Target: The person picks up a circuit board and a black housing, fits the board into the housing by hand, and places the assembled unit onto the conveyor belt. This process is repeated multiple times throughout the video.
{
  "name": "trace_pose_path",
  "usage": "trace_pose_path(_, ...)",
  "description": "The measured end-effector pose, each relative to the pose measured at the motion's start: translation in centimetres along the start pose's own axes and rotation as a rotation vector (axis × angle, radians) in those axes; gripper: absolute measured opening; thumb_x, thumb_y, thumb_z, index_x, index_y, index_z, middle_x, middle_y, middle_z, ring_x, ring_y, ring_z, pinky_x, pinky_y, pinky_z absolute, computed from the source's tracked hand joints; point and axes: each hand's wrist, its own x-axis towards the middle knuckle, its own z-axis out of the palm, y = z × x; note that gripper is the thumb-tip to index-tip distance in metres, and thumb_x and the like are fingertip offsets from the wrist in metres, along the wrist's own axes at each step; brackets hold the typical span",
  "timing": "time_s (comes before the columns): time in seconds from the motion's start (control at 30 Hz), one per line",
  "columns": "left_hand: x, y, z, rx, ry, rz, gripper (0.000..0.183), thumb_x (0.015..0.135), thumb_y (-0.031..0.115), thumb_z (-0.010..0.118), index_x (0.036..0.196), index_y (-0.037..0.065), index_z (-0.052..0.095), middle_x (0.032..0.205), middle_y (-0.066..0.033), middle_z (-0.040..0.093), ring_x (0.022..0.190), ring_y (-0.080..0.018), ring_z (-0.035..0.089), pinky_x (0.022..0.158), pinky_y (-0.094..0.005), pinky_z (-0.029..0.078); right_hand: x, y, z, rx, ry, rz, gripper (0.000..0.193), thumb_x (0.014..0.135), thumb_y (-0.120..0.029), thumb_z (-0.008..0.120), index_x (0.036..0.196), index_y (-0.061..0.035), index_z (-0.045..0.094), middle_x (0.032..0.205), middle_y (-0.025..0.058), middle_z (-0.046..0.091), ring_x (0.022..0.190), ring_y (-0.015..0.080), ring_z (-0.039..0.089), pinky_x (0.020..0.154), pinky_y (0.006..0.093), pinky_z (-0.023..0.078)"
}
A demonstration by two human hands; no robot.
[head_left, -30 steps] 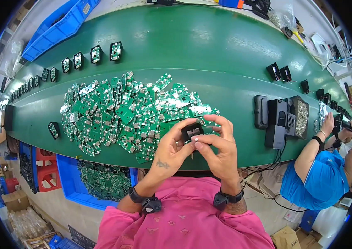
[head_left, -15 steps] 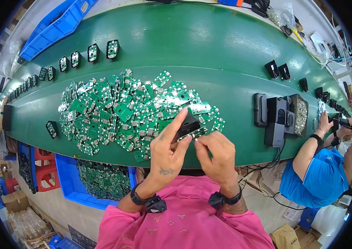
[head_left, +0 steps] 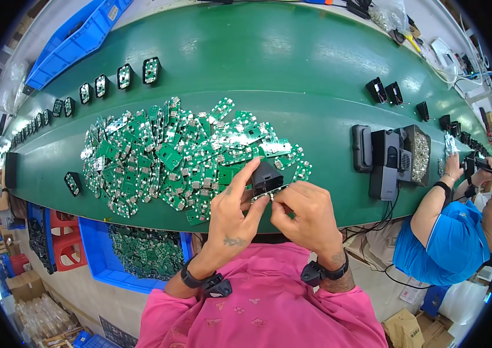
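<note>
Between thumb and index finger, my left hand (head_left: 230, 211) grips a small black plastic housing (head_left: 267, 176), tilted with its opening toward me. A green circuit board (head_left: 277, 190) lies across that opening. The fingers of my right hand (head_left: 308, 209) are pinched together at the board's right edge; their tips are partly hidden. Just beyond and left of my hands spreads a heap of green circuit boards (head_left: 170, 155). A housing with a board in it (head_left: 72, 184) lies apart at the heap's left.
Filled housings (head_left: 124, 76) run in a row along the left of the green table (head_left: 217, 52). Unfilled black housings (head_left: 376, 90) stand at right, beyond a tray of small metal parts (head_left: 419, 153). A blue bin of boards (head_left: 104, 264) is below the table edge. A co-worker (head_left: 446, 240) sits at right.
The black housing has turned in my left hand, so more of its side shows. My right hand has shifted slightly right, its fingers still at the board. The whole view has moved a little.
</note>
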Motion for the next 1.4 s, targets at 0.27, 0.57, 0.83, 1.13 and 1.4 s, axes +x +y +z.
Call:
trace_pose_path(0.27,0.2,0.3,0.0,0.129,0.011,0.032,0.064,0.083,-0.008,0.066,0.144,0.004,0.047,0.121,-0.0189,0.065,0.100,-0.0210,0.070,0.082,-0.0301,0.059,-0.1,0.3,0.0,0.019,0.018,0.030,0.010,0.070,-0.001,0.069,0.070,-0.0024,0.060,0.062,0.0089,0.057,0.055,0.0267,0.058,0.051,0.0369,0.045)
trace_pose_path(0.57,0.1,0.4,-0.1,0.515,0.031,0.332,0.060,0.079,-0.006,0.068,0.136,0.006,0.056,0.117,-0.0166,0.067,0.089,-0.0245,0.071,0.069,-0.0312,0.060,-0.5,0.2,0.5,0.067,-0.006,0.062,0.015,0.075,-0.003,0.066,0.068,-0.0031,0.053,0.062,0.0117,0.054,0.058,0.0312,0.057,0.054,0.0428,0.044)
trace_pose_path(0.83,1.1,-1.0,0.2,0.450,0.081,0.280,0.058,0.081,-0.005,0.068,0.137,0.006,0.055,0.116,-0.0183,0.067,0.089,-0.0252,0.071,0.070,-0.0319,0.059,-0.6,0.6,2.3,0.002,0.057,0.075,0.007,0.080,0.000,0.066,0.078,0.0006,0.060,0.070,0.0146,0.061,0.062,0.0330,0.061,0.056,0.0410,0.048)
trace_pose_path(1.13,2.9,-0.6,1.2,-0.138,-0.104,0.012,0.045,0.091,-0.006,0.060,0.135,0.001,0.053,0.119,-0.0153,0.062,0.094,-0.0191,0.069,0.075,-0.0296,0.061,-1.6,1.2,0.8,0.111,0.318,0.334,0.010,0.092,-0.008,0.062,0.091,0.0019,0.066,0.076,0.0139,0.068,0.066,0.0255,0.068,0.059,0.0356,0.051)
trace_pose_path(1.4,3.1,-2.3,-2.1,-0.384,-0.026,-0.235,0.038,0.102,0.013,0.050,0.140,0.007,0.047,0.108,-0.0078,0.062,0.087,-0.0111,0.063,0.064,-0.0245,0.058,-1.1,-0.4,1.9,0.553,0.275,0.305,0.021,0.087,-0.018,0.072,0.097,-0.0001,0.068,0.081,0.0126,0.066,0.068,0.0202,0.064,0.062,0.0328,0.050)
